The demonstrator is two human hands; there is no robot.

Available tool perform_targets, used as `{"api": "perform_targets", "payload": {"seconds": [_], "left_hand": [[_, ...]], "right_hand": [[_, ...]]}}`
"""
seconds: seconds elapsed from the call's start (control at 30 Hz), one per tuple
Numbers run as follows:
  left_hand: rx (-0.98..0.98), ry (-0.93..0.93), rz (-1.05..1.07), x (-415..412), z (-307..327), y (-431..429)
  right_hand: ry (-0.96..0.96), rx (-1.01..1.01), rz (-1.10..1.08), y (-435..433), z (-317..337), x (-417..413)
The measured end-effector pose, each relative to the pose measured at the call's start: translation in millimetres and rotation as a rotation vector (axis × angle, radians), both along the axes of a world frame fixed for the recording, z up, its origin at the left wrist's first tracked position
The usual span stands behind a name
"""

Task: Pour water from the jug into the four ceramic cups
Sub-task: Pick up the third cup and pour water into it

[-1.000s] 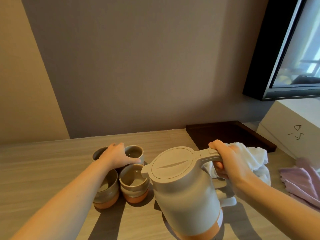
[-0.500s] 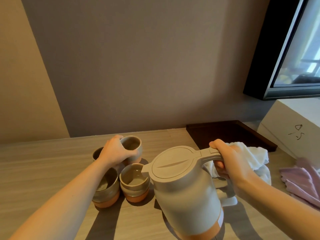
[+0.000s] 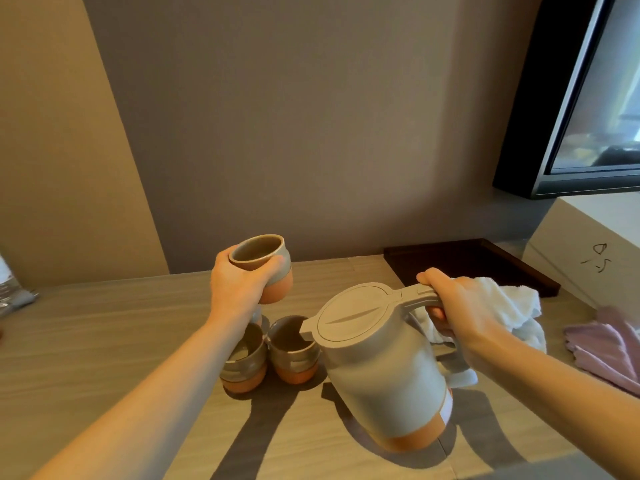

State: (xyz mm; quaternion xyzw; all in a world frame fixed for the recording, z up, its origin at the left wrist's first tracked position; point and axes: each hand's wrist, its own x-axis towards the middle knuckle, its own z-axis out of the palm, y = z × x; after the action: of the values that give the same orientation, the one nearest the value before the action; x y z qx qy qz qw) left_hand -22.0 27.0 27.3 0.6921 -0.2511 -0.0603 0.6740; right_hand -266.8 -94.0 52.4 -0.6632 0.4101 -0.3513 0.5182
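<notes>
Now left hand point(image 3: 239, 289) is gripping a ceramic cup point(image 3: 265, 263) aloft, tilting; right hand point(image 3: 460, 313) is clasping the jug point(image 3: 384, 368) handle, jug standing on the surface point(image 3: 104, 341). Risk: jug spout is crowding the cup at nine o'clock point(image 3: 294, 348); lifting carelessly is likely knocking it.

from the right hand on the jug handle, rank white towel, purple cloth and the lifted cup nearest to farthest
1. white towel: right behind the right hand, apparently touching.
2. purple cloth: farther right, on the counter.
3. lifted cup: far left, held in the left hand.
</notes>
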Motion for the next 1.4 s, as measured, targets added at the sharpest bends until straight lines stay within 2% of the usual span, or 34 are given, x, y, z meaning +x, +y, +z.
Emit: {"api": "perform_targets", "payload": {"seconds": [0.23,0.37,0.57,0.9,1.2,1.4], "left_hand": [[-0.002,0.089,-0.032,-24.5,-6.4,51.9],[0.088,0.038,-0.012,-35.3,-23.5,81.5],[0.112,-0.014,-0.030,-55.9,-50.9,108.8],[0.145,0.117,-0.171,-78.8,-82.1,113.5],[0.195,0.029,-0.130,-78.4,-87.9,98.8],[0.260,-0.127,-0.131,-72.4,-82.3,98.4]], "right_hand": [[-0.054,0.025,0.053,11.3,-2.0,-10.0],[-0.063,0.047,0.074,13.9,-4.8,-15.1],[-0.052,0.022,0.066,18.9,-6.1,-15.3],[0.014,-0.045,0.130,19.7,-5.3,-13.1],[0.021,-0.041,0.157,20.2,-0.4,-14.5],[0.036,-0.066,0.225,23.1,4.0,-9.7]]}}
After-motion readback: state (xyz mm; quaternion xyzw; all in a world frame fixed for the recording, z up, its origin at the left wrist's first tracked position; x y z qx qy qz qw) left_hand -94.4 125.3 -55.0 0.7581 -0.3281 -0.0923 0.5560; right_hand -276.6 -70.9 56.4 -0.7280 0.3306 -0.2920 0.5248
